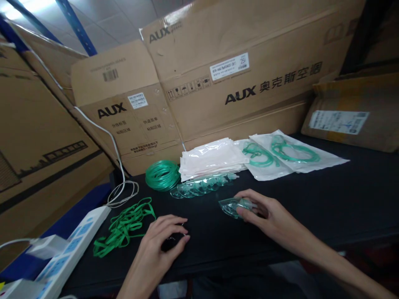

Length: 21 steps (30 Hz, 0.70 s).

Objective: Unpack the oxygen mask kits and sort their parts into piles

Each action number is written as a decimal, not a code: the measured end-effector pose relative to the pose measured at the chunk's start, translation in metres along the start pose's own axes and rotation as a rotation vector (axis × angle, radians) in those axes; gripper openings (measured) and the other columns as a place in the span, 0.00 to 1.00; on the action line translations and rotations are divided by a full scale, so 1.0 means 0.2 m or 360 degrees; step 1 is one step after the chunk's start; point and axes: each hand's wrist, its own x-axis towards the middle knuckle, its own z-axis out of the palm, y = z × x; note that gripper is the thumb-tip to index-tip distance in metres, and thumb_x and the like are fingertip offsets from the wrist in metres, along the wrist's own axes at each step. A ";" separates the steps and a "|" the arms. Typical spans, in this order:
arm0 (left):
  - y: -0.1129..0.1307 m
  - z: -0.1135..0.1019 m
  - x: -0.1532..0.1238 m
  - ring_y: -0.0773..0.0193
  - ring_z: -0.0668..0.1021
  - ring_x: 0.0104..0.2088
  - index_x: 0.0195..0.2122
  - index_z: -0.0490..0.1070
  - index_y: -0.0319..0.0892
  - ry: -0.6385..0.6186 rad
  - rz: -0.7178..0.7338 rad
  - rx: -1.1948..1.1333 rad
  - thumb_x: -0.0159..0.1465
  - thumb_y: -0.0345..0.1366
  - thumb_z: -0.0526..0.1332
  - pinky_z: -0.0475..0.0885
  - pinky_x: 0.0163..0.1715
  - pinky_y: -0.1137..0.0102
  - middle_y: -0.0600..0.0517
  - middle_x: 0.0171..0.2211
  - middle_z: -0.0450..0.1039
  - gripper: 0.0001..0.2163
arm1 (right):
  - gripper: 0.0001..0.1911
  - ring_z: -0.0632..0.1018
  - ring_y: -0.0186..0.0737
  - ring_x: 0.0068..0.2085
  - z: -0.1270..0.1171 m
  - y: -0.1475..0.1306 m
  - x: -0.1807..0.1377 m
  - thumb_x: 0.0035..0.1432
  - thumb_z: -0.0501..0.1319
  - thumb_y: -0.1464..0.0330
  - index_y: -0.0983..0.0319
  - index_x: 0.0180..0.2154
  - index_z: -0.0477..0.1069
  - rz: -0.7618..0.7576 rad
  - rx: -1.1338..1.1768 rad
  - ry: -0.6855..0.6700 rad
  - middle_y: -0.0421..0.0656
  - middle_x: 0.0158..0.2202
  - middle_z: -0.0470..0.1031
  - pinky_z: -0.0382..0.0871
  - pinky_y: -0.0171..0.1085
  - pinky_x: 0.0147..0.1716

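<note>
My right hand (pixel 264 216) lies on the black table (pixel 327 195) with its fingers closed round a clear plastic mask (pixel 232 205). My left hand (pixel 162 245) rests on the table near the front edge, fingers curled over a small dark thing I cannot make out. Just left of it lies a heap of green elastic straps (pixel 124 226). Beyond the hands sit a row of clear masks (pixel 199 187) and a coil of green tubing (pixel 162 174).
A stack of flat clear bags (pixel 212 160) and two sealed bags with green tubing (pixel 280 155) lie at the back. Large AUX cardboard boxes (pixel 237 79) wall in the table. A white power strip (pixel 71 253) with a white cable lies at the left edge.
</note>
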 end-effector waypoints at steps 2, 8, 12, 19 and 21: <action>-0.03 0.00 -0.02 0.56 0.80 0.48 0.41 0.77 0.51 0.0002 -0.0017 0.0022 0.64 0.36 0.66 0.76 0.48 0.59 0.54 0.45 0.81 0.05 | 0.18 0.79 0.44 0.41 0.00 0.01 0.00 0.62 0.62 0.54 0.58 0.47 0.71 -0.0009 0.0038 -0.0012 0.44 0.42 0.78 0.72 0.38 0.39; -0.05 -0.01 -0.04 0.55 0.79 0.53 0.56 0.71 0.54 0.0083 -0.0096 0.0116 0.65 0.39 0.65 0.75 0.52 0.58 0.54 0.52 0.78 0.18 | 0.19 0.78 0.41 0.42 0.00 -0.02 0.00 0.61 0.65 0.56 0.58 0.50 0.69 -0.0001 0.0253 -0.0004 0.43 0.44 0.75 0.72 0.36 0.41; 0.04 -0.01 0.07 0.56 0.77 0.54 0.56 0.70 0.54 0.0157 -0.0051 0.0068 0.67 0.40 0.64 0.73 0.54 0.59 0.53 0.55 0.76 0.17 | 0.20 0.78 0.41 0.45 -0.06 -0.04 0.04 0.58 0.68 0.58 0.57 0.49 0.69 -0.0060 0.0416 0.0046 0.43 0.45 0.75 0.73 0.37 0.44; 0.21 0.05 0.55 0.58 0.76 0.53 0.49 0.75 0.47 0.0150 0.0153 -0.0112 0.70 0.36 0.60 0.69 0.57 0.59 0.51 0.50 0.78 0.08 | 0.18 0.76 0.46 0.52 -0.34 -0.07 0.32 0.57 0.69 0.60 0.56 0.47 0.70 -0.0496 -0.0180 0.0285 0.44 0.49 0.73 0.71 0.44 0.52; 0.20 0.10 0.66 0.58 0.77 0.53 0.48 0.75 0.46 0.0128 0.0169 -0.0139 0.69 0.35 0.61 0.69 0.57 0.60 0.51 0.50 0.78 0.08 | 0.17 0.76 0.47 0.51 -0.37 -0.06 0.40 0.56 0.68 0.61 0.57 0.46 0.70 -0.0555 -0.0316 0.0213 0.45 0.47 0.75 0.71 0.46 0.51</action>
